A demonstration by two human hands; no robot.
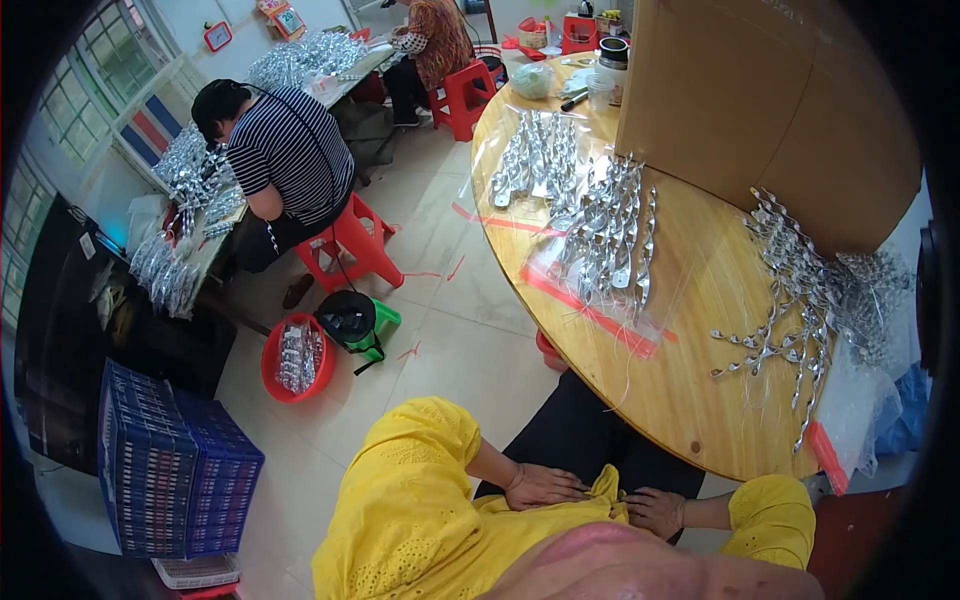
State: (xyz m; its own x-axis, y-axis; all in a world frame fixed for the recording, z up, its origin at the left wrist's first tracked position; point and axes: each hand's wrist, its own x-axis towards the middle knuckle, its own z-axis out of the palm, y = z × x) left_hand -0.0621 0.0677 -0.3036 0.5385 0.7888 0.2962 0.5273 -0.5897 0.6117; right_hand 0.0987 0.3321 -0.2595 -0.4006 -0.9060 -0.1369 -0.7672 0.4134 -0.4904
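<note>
My left hand (pixel 545 488) lies flat on my dark trousers, its fingers stretched toward the middle of my lap. Beside the bunched hem of my yellow top (pixel 606 486) rests my right hand (pixel 657 512), fingers extended and nothing visible in them. Both hands are below the front edge of the round wooden table (pixel 690 410). On it, twisted silver strips (pixel 620 225) lie in rows on clear plastic with red edging. A second heap of twisted silver strips (pixel 790 300) spreads at the right, some with thin threads trailing from them.
A tall cardboard box (pixel 740 110) stands on the table's far right. Jars (pixel 612 65) sit at the far edge. Blue crates (pixel 170 470) are stacked at left, near a red basin (pixel 298 385) of silver pieces. Two people (pixel 285 150) sit on red stools at another table.
</note>
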